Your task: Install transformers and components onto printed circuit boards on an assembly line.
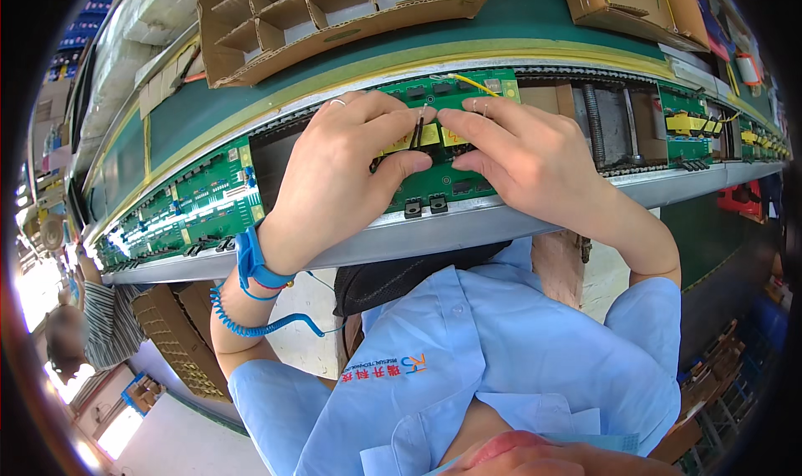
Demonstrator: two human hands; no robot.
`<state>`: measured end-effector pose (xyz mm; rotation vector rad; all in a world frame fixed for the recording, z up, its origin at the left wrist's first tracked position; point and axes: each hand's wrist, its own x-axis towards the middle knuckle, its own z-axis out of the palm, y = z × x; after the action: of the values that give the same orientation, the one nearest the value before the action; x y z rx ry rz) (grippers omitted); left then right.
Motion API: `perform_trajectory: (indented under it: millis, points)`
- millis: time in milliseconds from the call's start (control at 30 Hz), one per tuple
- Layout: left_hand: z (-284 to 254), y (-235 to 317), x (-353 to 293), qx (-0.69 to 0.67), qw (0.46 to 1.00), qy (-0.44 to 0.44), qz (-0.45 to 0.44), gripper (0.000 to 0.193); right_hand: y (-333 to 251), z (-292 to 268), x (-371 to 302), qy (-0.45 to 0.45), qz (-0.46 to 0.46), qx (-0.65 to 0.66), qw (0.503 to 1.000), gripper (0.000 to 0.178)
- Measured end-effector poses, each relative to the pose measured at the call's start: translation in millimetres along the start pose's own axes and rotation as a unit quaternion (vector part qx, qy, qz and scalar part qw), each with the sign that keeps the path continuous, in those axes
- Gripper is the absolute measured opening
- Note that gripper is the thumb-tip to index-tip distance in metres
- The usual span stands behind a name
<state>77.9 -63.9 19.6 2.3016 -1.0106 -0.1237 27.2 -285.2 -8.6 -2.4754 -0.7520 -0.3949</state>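
A green circuit board [468,183] lies on the conveyor rail in front of me, carrying yellow-wrapped transformers with black bases. My left hand [347,158] pinches one yellow transformer [428,135] between thumb and fingers. Thin black leads [419,127] rise beside its index fingertip. Close by, my right hand [522,150] is closed around a neighbouring yellow transformer [451,138], which its fingers partly cover. Two black transistor-like parts [425,206] stand at the board's near edge. A yellow wire [474,83] crosses its far edge.
Further boards sit on the line, one at the left [205,200] and one at the right [687,125]. Beyond the rail stand a divided cardboard box [342,35] and another carton [626,12]. A blue coiled wrist-strap cord [267,329] hangs from my left wrist. Another person's striped sleeve [117,317] shows far left.
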Motion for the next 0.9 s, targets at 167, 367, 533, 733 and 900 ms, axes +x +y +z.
perform_trajectory:
  millis: [167, 367, 533, 733, 900]
  points:
    - [2, -5, -1, -0.008, 1.000, -0.004, 0.008, 0.028, -2, 1, 5, -0.028, 0.029, 0.015, 0.999, 0.039]
    - [5, -5, 1, 0.038, 0.998, 0.026, 0.047, 0.028, 0, 2, 8, -0.015, 0.027, 0.032, 0.999, 0.037]
    - [5, 1, -3, 0.080, 0.995, 0.038, 0.041, 0.028, 4, 3, 8, -0.006, 0.009, 0.035, 0.999, 0.036]
    - [1, -11, -10, -0.059, 0.995, 0.069, 0.030, 0.043, -3, -8, 4, -0.037, 0.042, 0.039, 0.998, 0.042]
    - [-30, -23, -38, -0.137, 0.976, 0.107, -0.133, 0.035, -16, -30, -6, 0.018, 0.083, 0.057, 0.995, 0.039]
